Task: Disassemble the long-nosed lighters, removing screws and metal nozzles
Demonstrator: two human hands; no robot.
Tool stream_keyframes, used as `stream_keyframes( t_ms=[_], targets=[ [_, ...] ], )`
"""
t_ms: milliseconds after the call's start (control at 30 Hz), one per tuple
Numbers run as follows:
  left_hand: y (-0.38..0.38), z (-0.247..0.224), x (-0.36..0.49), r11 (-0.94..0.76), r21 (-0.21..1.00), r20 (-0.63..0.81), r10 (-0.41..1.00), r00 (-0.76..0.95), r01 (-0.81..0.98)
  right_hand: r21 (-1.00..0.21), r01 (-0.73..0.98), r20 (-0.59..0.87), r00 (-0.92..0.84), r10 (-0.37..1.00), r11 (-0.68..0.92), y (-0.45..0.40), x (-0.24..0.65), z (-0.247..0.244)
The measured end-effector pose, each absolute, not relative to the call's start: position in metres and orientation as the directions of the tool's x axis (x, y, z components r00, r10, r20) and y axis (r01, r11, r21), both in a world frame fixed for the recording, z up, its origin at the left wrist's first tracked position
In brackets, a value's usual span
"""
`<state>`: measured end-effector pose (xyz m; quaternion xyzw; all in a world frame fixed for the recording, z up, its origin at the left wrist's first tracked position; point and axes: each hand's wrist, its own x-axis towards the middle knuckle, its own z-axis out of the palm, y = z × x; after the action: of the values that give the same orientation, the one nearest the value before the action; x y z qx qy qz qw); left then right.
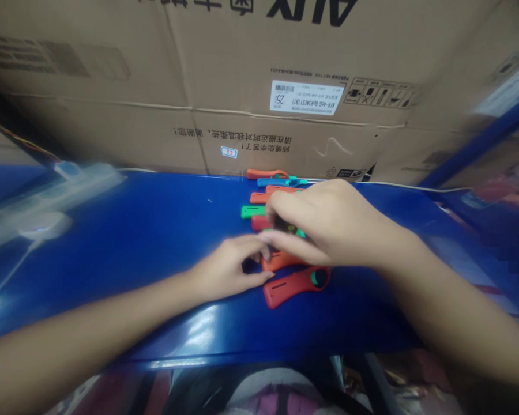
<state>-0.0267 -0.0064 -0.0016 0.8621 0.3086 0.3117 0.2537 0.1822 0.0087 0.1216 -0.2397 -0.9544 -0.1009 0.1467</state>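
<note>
Several long-nosed lighters lie in a row on the blue table, their butts pointing left. My left hand rests at the row's left side, half curled, with thumb and fingers apart near the butt of an orange lighter. Over the middle lighters is my right hand, fingers curled down; what its fingertips grip is hidden. Its thumb reaches the left fingertips. A red lighter lies nearest me. Beyond the hands show a green lighter, a blue lighter with a metal tube, and an orange lighter.
A large cardboard box with upside-down print stands along the back of the blue table. At the left are a blurred power strip and a round white device with a cable. A blue post slants at the right.
</note>
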Motion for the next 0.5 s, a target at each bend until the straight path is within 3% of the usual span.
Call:
stream_keyframes(
  t_ms=[500],
  targets=[
    [-0.007, -0.0007, -0.0266, -0.656, 0.644, 0.346, 0.709, 0.615, 0.394, 0.087, 0.485, 0.331, -0.838, 0.434, 0.87, 0.0076, 0.1826, 0.1214]
  ],
)
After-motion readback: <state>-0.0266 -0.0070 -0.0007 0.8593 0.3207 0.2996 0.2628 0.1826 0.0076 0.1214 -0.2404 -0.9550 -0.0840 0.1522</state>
